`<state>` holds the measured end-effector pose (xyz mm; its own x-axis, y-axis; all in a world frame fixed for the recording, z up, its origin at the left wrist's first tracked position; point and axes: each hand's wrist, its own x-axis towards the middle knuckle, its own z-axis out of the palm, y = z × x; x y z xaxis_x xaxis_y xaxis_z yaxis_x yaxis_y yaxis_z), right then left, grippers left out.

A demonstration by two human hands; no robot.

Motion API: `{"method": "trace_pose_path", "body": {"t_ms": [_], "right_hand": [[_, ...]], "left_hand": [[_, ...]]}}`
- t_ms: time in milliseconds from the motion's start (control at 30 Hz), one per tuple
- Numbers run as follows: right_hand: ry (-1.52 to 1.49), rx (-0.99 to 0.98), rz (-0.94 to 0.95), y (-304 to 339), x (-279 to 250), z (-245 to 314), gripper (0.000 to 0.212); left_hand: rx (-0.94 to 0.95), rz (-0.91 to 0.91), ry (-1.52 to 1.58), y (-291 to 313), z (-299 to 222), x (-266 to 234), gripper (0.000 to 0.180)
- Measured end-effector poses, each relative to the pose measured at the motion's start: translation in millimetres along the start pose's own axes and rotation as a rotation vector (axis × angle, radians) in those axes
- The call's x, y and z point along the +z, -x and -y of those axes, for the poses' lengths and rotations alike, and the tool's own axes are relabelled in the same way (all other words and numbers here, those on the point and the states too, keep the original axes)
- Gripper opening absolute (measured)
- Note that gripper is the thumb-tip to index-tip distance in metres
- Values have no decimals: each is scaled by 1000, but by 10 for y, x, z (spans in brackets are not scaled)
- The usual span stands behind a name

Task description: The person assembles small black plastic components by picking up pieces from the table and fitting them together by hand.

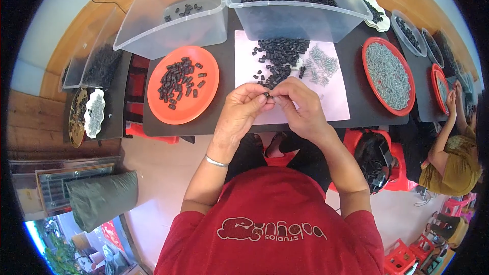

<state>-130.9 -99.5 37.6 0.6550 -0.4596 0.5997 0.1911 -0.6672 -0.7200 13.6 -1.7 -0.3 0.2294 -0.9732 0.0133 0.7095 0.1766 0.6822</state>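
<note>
My left hand (pixel 240 108) and my right hand (pixel 300 106) meet over the near part of a pink sheet (pixel 331 104) on the dark table. Their fingertips pinch a small black plastic part (pixel 267 95) between them; its details are partly covered by the fingers. Just beyond lies a heap of similar black parts (pixel 285 51) spread on the sheet. Beside it, to the right, is a scatter of thin silvery pieces (pixel 322 66) that look like springs. An orange plate (pixel 198 103) on the left carries several black cylindrical pieces (pixel 175 81).
A red-rimmed tray (pixel 368 76) of silvery pieces stands to the right. Behind are two clear bins, one (pixel 300 20) heaped with black parts and one (pixel 178 33) with few. Another person's hands (pixel 453 97) work at far right. Red stools (pixel 402 165) stand below the table.
</note>
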Motion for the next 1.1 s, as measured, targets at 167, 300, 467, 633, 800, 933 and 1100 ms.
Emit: {"method": "trace_pose_path", "body": {"t_ms": [167, 300, 467, 633, 800, 933, 1100], "right_hand": [[-70, 158, -38, 59, 58, -22, 10], [-238, 287, -27, 66, 31, -43, 7], [-245, 303, -3, 30, 12, 20, 6], [-113, 203, -43, 46, 46, 37, 8], [-226, 292, -38, 70, 16, -14, 10], [-290, 354, 6, 88, 27, 7, 12], [-104, 182, -33, 77, 22, -1, 15]], "left_hand": [[2, 8, 28, 3, -9, -16, 15], [10, 11, 42, 8, -15, -12, 15], [35, 18, 10, -1, 17, -53, 15], [50, -2, 22, -5, 30, -31, 15], [65, 44, 33, -9, 31, -48, 15], [39, 11, 1, -3, 27, -43, 15], [20, -31, -7, 4, 9, 2, 15]]}}
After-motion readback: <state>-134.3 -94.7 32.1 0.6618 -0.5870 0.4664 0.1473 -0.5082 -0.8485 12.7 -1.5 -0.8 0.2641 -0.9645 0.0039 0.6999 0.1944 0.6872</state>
